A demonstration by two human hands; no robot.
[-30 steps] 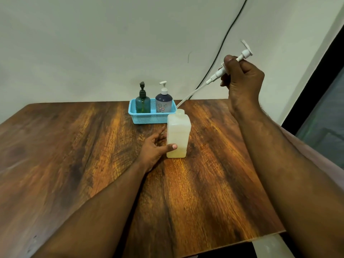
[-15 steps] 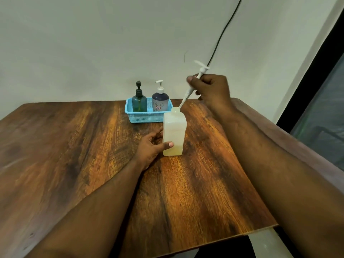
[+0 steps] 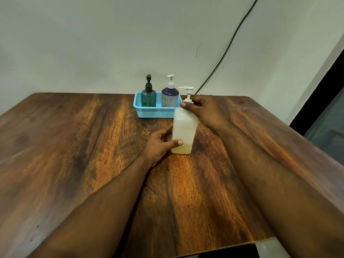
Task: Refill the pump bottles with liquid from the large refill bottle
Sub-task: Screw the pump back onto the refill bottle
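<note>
A person's two bare hands work on a large refill bottle (image 3: 183,130) standing upright on a wooden desk (image 3: 83,146), just in front of a blue basket (image 3: 154,112). The left hand (image 3: 160,144) grasps the lower part of the bottle, thumb across its near face and fingers curled behind it. The right hand (image 3: 202,110) closes its grip on the collar of a white pump head (image 3: 187,93) seated at the bottle's neck, the nozzle pointing left above the fingers. The translucent bottle shows a shallow layer of yellowish liquid at its base.

Behind the refill bottle, the basket sits near the desk's far edge against a pale wall and holds two pump bottles side by side: a green bottle with a black pump (image 3: 148,94) on the left and a dark blue bottle with a white pump (image 3: 170,94) on the right. A black cable (image 3: 229,45) runs diagonally up the wall behind and to the right of the basket.
</note>
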